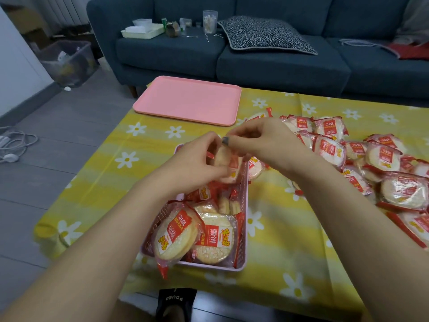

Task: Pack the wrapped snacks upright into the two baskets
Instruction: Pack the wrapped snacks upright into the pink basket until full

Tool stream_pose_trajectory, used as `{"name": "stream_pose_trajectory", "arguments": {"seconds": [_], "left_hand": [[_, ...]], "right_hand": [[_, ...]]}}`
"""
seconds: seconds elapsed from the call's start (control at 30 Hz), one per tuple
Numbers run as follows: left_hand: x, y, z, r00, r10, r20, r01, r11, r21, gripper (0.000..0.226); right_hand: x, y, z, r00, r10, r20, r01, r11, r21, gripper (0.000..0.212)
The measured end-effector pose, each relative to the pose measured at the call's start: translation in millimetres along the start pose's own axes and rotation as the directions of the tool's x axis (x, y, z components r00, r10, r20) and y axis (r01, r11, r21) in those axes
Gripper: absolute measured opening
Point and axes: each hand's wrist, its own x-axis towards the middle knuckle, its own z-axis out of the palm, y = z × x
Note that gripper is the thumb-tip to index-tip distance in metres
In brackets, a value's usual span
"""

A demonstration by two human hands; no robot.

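- Both hands meet above the far end of a pale pink basket that sits on the yellow flowered counter.
- The left hand curls its fingers round a wrapped rice-cracker snack, holding it on edge just over the basket.
- The right hand pinches at the top of the same packet, fingers bent close together; what exactly its fingertips hold is hidden.
- To do this step well, I judge the packet should go down edge-first into the gap at the far end, snug against the standing packets, so it stays upright.
- Two packets at the near end lean back rather than stand.
- A loose pile of wrapped snacks waits on the counter to the right.
- A pink tray lies beyond. Only one basket is visible.
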Motion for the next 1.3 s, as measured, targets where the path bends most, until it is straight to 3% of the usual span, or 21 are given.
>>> {"name": "stream_pose_trajectory", "arguments": {"seconds": [0.1, 0.23, 0.33, 0.47, 0.57, 0.63, 0.7, 0.8, 0.97, 1.17, 1.3], "left_hand": [[5.3, -6.5, -3.7, 0.999, -0.043, -0.024, 0.042, 0.999, -0.034, 0.036], [6.8, -13.2, -7.0, 0.997, -0.067, -0.049, 0.061, 0.991, -0.123, 0.034], [8.5, -15.9, -7.9, 0.993, -0.083, -0.082, 0.067, 0.980, -0.185, 0.041], [8.7, -14.6, -13.0, 0.970, -0.075, -0.233, 0.019, 0.972, -0.236, 0.045], [9.5, -16.3, -17.4, 0.946, -0.067, -0.316, -0.027, 0.959, -0.284, 0.046], [9.6, -15.9, -17.6, 0.945, -0.007, -0.327, -0.067, 0.974, -0.215, 0.038], [9.9, -14.7, -15.2, 0.947, 0.073, -0.312, -0.118, 0.984, -0.130, 0.029], [8.2, -9.4, -9.3, 0.953, 0.146, -0.264, -0.176, 0.980, -0.090, 0.028], [8.9, -12.5, -5.6, 0.967, 0.156, -0.203, -0.171, 0.984, -0.057, 0.038], [14.9, -27.9, -7.1, 0.961, 0.245, -0.126, -0.204, 0.941, 0.271, 0.034], [21.3, -27.1, -2.1, 0.934, 0.328, -0.139, -0.273, 0.910, 0.313, 0.033]], "right_hand": [[0.3, 6.0, -3.3, 1.000, -0.010, 0.007, 0.010, 0.999, 0.031, 0.027], [4.4, 17.7, -5.1, 0.992, -0.110, -0.056, 0.094, 0.965, -0.244, 0.039], [4.5, 22.1, 0.8, 0.998, -0.066, 0.017, 0.068, 0.980, -0.186, 0.038], [7.5, 27.0, -0.5, 0.998, -0.043, -0.046, 0.037, 0.992, -0.117, 0.027], [7.5, 33.1, -0.1, 0.999, -0.028, -0.035, 0.024, 0.993, -0.115, 0.043], [4.8, 33.7, 2.1, 0.997, -0.058, -0.043, 0.051, 0.987, -0.152, 0.068], [2.0, 29.8, 3.7, 0.986, -0.152, -0.062, 0.140, 0.975, -0.173, 0.078], [0.4, 23.5, 8.4, 0.960, -0.274, -0.051, 0.259, 0.945, -0.201, 0.072], [-0.7, 33.0, 21.5, 0.926, -0.377, 0.000, 0.339, 0.831, -0.442, 0.056], [2.3, 48.7, 25.2, 0.922, -0.386, 0.001, 0.317, 0.757, -0.572, 0.069], [2.1, 46.3, 31.2, 0.909, -0.417, 0.019, 0.359, 0.756, -0.547, 0.078]]}}
